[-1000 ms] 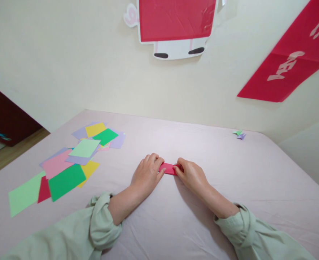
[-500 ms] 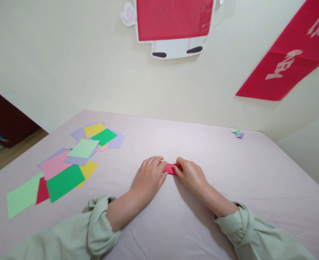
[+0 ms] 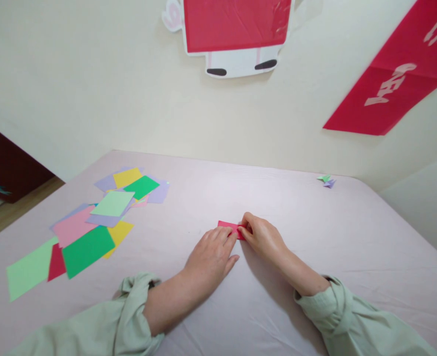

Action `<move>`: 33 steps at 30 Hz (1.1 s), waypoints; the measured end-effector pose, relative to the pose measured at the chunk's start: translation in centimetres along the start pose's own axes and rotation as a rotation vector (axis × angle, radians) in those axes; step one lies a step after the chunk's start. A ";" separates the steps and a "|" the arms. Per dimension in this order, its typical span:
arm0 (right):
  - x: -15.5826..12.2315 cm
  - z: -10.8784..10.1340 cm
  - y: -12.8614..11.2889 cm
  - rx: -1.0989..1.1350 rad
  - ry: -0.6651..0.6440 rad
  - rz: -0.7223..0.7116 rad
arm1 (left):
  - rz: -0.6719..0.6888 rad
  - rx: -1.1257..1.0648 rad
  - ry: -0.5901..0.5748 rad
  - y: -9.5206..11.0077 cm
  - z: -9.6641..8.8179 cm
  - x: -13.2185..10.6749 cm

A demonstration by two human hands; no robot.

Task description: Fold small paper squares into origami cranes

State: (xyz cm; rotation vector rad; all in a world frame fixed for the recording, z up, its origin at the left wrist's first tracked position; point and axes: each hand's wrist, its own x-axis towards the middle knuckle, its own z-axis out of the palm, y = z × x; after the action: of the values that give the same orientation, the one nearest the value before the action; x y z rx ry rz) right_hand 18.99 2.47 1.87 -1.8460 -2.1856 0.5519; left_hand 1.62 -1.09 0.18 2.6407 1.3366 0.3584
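A small folded piece of red paper [image 3: 226, 224] lies on the cloth-covered surface between my hands. My left hand [image 3: 211, 249] rests on it with outstretched fingertips, its thumb held apart toward me. At the paper's right end, my right hand [image 3: 265, 237] pinches the edge between thumb and bent fingers. Part of the red paper is hidden under the left fingertips and behind the right ones.
Loose sheets of coloured paper, among them a green sheet [image 3: 88, 251] and a pink sheet [image 3: 75, 226], overlap at the left. Small folded green [image 3: 324, 178] and purple [image 3: 329, 184] paper pieces sit at the far right. A wall [image 3: 218, 118] rises behind.
My left hand has slid slightly toward me and right across the red paper, uncovering its upper left corner. My right hand keeps its pinch, nearly still.
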 end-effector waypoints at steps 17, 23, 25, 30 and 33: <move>0.5 -0.1 0.7 0.088 0.010 0.036 | 0.022 0.078 -0.032 0.2 -0.1 -0.1; 0.0 -0.9 0.5 0.083 0.032 -0.002 | 0.028 0.093 -0.019 0.3 -0.1 -0.1; -0.5 -1.4 0.0 0.047 0.082 -0.074 | 0.034 0.091 -0.010 0.3 -0.1 -0.2; -2.4 -1.6 -1.0 -0.036 0.023 -0.245 | 0.031 0.067 0.004 0.4 -0.1 -0.1; -3.3 -0.7 -0.9 -0.099 0.008 -0.248 | 0.024 0.062 -0.004 0.5 -0.1 -0.1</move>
State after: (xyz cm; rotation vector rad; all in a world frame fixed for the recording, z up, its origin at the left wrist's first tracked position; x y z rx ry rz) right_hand 19.09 -0.80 3.12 -1.5835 -2.4289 0.3919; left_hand 1.88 -1.44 0.39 2.7084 1.3361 0.3197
